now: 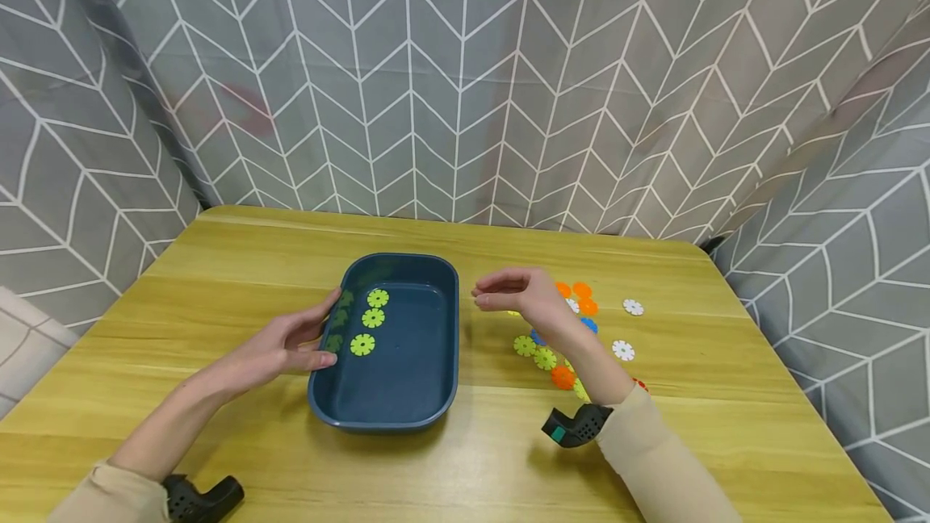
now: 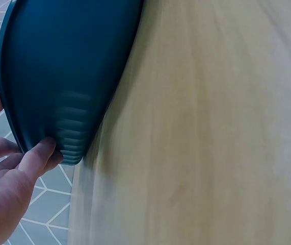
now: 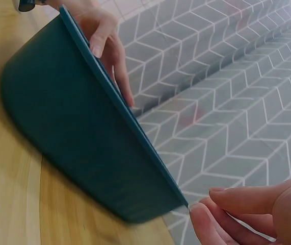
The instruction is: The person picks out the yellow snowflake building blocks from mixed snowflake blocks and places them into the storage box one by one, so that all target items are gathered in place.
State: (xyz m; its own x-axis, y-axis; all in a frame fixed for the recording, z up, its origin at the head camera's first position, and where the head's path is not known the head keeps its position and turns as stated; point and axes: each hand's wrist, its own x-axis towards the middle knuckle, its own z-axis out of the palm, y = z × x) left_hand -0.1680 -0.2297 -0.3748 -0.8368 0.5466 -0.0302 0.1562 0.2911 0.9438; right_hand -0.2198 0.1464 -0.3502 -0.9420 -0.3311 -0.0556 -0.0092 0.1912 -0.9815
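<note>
A dark blue plastic basin (image 1: 429, 329) stands on the wooden table, with three yellow-green notched discs (image 1: 373, 318) in a line on its floor. Dim green shapes on its left inner wall look like reflections. My left hand (image 1: 291, 337) holds the basin's left rim; the left wrist view shows fingers (image 2: 39, 155) against the outer wall. To the right of the basin, my right hand (image 1: 526, 297) hovers above the table. Its thumb and fingertips stand apart with nothing visible between them. In the right wrist view that hand (image 3: 252, 209) appears close to the basin's rim.
Under and around the right forearm lie loose notched discs: orange discs (image 1: 583, 290), yellow-green discs (image 1: 545, 358), blue discs (image 1: 589, 324) and white discs (image 1: 622, 350). The forearm hides some. A grey patterned curtain (image 1: 436, 103) hangs behind the table (image 1: 247, 265).
</note>
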